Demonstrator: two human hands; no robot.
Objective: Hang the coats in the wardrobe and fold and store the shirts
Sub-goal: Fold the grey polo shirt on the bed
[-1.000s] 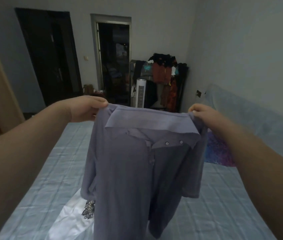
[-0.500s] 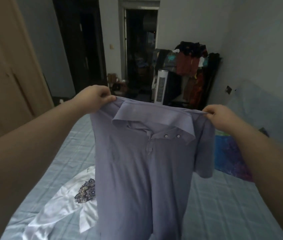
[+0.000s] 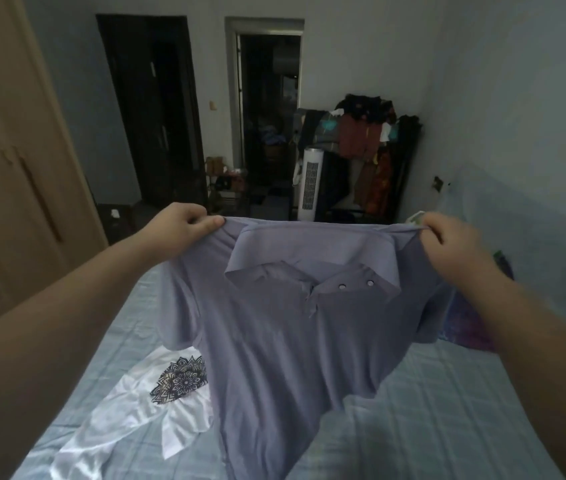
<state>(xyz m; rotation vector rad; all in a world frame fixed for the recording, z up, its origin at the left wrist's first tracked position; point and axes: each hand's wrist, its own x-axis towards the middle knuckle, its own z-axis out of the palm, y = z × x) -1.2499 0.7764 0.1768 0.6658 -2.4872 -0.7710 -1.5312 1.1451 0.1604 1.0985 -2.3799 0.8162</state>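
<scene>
A grey-lilac polo shirt (image 3: 274, 341) hangs spread out in front of me above the bed, collar up and buttons facing me. My left hand (image 3: 184, 233) pinches its left shoulder. My right hand (image 3: 454, 244) grips its right shoulder. The lower part of the shirt drapes toward the blue bedsheet (image 3: 430, 410). A white shirt with a dark mandala print (image 3: 156, 403) lies crumpled on the bed at lower left, partly hidden behind the polo.
A brown wardrobe (image 3: 14, 168) with shut doors stands at the left. Beyond the bed are a dark door (image 3: 156, 109), an open doorway (image 3: 267, 109), a white tower fan (image 3: 311, 183) and a rack of hanging clothes (image 3: 368, 147). A purple patterned cloth (image 3: 472, 323) lies at the right.
Both hands have pulled apart and lowered, stretching the polo shirt wider across the shoulders. The view has swung left, so more of the wardrobe and the white shirt show.
</scene>
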